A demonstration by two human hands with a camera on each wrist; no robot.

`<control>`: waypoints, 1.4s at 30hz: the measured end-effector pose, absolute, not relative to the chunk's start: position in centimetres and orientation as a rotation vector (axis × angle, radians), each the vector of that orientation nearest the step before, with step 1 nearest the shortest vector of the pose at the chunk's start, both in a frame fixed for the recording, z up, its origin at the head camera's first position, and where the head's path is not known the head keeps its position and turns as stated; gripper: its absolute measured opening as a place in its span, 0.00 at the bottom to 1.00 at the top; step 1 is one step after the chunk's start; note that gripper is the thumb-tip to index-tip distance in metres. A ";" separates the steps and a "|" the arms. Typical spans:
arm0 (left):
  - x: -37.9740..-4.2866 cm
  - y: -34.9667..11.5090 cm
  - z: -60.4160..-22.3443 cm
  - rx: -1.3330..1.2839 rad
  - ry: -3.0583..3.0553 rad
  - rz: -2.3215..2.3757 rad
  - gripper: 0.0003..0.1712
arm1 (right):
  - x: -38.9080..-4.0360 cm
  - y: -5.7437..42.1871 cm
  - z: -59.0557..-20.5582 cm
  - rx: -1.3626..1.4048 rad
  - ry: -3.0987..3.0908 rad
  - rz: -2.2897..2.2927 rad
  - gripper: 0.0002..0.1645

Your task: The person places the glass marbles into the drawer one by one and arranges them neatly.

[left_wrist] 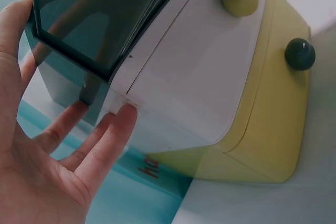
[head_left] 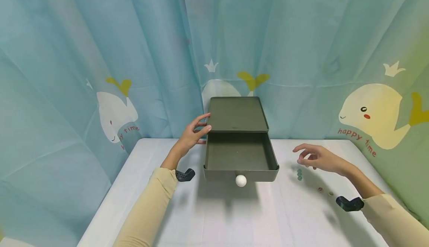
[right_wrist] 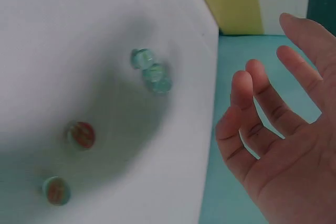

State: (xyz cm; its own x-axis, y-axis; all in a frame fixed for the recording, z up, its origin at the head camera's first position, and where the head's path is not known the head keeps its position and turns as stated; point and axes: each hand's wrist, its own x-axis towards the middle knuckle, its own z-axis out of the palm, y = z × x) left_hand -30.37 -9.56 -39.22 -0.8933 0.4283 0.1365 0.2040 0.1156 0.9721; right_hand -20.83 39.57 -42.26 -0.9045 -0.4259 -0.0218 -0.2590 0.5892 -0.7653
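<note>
A small drawer cabinet stands at the middle of the table, its dark green top (head_left: 236, 114) uppermost. The green top drawer (head_left: 239, 175) is pulled out, shows a bare inside and has a white knob (head_left: 241, 180). My left hand (head_left: 192, 133) touches the cabinet's left side with fairly straight fingers, the thumb by the top's front corner. To the right, my right hand (head_left: 316, 158) hovers above the table with loosely bent fingers and nothing in them. Near it lie several small round pieces: a row of translucent green ones (right_wrist: 152, 71), a reddish one (right_wrist: 81, 135) and a pale-rimmed one (right_wrist: 56, 191).
Below the green drawer, the left wrist view shows a white drawer (left_wrist: 199, 61) with a yellow knob and a yellow drawer (left_wrist: 270, 114) with a green knob; both are closed. A whale-print curtain (head_left: 295, 53) hangs behind the white table (head_left: 285, 217).
</note>
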 end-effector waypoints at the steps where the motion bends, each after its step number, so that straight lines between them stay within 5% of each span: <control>1: -30.4 -9.5 -39.2 0.635 2.210 1.871 0.32 | -20.9 39.7 -42.6 -0.577 2.610 -1.210 0.23; 42: -30.5 -9.4 -39.3 0.616 2.213 1.883 0.31 | -21.5 40.4 -47.3 -0.677 2.638 -0.998 0.15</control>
State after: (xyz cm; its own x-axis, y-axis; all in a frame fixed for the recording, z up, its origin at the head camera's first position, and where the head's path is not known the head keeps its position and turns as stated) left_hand -30.52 -9.43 -39.25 -0.8999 0.4149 0.1341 0.1986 0.1163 0.9732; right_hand -21.49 40.45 -47.29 -0.8638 -0.5004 -0.0589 -0.3362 0.6595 -0.6723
